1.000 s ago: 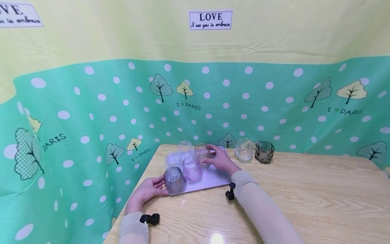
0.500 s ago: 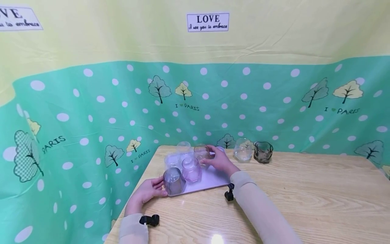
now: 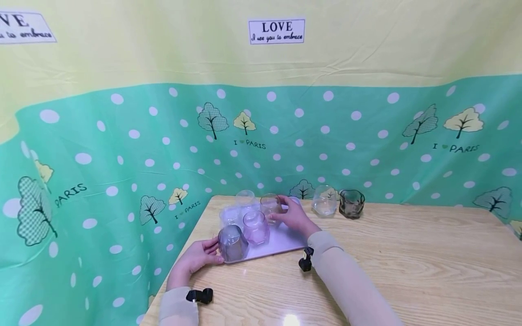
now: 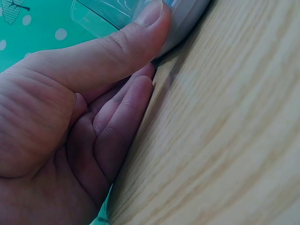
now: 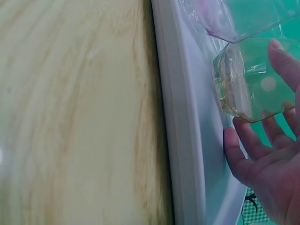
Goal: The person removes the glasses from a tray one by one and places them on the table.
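My left hand [image 3: 195, 259] holds a smoky grey glass [image 3: 233, 244] at the front left corner of a pale tray [image 3: 277, 244]. In the left wrist view its thumb [image 4: 117, 51] lies across the glass and reaches the tray's rim, with the other fingers bent near the table. My right hand [image 3: 292, 216] grips an amber-tinted glass [image 3: 270, 207] toward the tray's back. Its thumb and fingertips are around the glass in the right wrist view, and one finger extends close to the tray surface. A pink glass [image 3: 256, 228] stands between the two held glasses.
More clear glasses, including one at the tray's left [image 3: 230, 216] and one farther back [image 3: 244, 198], share the tray. To its right, a clear glass [image 3: 325, 202] and a dark grey glass [image 3: 351, 204] stand on the wooden table [image 3: 399, 253]. A green curtain [image 3: 346, 136] hangs behind.
The head view tilts slightly, so everything shifts a little in it. Both hands keep their places on the glasses, and the tray stays put.
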Tool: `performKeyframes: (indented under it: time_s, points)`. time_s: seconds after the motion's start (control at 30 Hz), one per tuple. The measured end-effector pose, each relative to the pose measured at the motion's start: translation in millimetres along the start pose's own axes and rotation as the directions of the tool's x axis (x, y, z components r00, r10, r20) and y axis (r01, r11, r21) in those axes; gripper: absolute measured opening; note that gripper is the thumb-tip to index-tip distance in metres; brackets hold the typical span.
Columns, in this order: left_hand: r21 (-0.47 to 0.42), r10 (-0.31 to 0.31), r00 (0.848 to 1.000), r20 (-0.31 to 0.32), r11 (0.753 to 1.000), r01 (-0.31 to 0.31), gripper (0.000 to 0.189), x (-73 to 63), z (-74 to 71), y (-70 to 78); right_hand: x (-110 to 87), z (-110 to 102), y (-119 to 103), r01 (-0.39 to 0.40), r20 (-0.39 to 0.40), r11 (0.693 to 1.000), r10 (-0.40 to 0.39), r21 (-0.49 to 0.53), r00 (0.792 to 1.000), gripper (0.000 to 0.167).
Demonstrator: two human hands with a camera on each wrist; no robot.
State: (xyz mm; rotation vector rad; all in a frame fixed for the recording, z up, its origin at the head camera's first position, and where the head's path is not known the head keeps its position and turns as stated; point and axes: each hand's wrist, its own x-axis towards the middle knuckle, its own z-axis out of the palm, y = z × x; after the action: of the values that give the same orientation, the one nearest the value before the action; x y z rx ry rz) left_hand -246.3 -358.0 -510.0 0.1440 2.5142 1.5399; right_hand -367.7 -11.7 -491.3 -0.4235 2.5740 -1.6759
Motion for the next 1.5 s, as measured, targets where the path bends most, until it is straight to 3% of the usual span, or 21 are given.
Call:
performKeyframes:
  time_s: [0.4, 1.07, 1.33, 1.5]
  points:
    - [0.003, -0.007, 1.0, -0.013, 1.0, 0.007, 0.087, 1.1, 0.8, 0.8, -1.3, 2, 2, -0.064, -0.045, 0.998, 0.065, 0.016, 0.997, 0.093]
    - [0.017, -0.005, 1.0, -0.026, 1.0, 0.005, 0.086, -0.9, 2.5, 0.5, -17.2, 2, -1, -0.095, -0.129, 0.994, 0.102, 0.058, 0.986, 0.086]
    - [0.013, -0.023, 0.999, -0.032, 1.0, 0.023, 0.087, 0.8, 3.1, -0.9, -27.5, -9, 3, -0.114, -0.203, 0.99, 0.13, 0.089, 0.97, 0.087]
    - [0.002, -0.03, 0.999, -0.04, 1.0, 0.03, 0.086, 0.6, 3.6, 0.7, -32.1, -18, 4, -0.111, -0.209, 0.98, 0.145, 0.164, 0.967, 0.088]
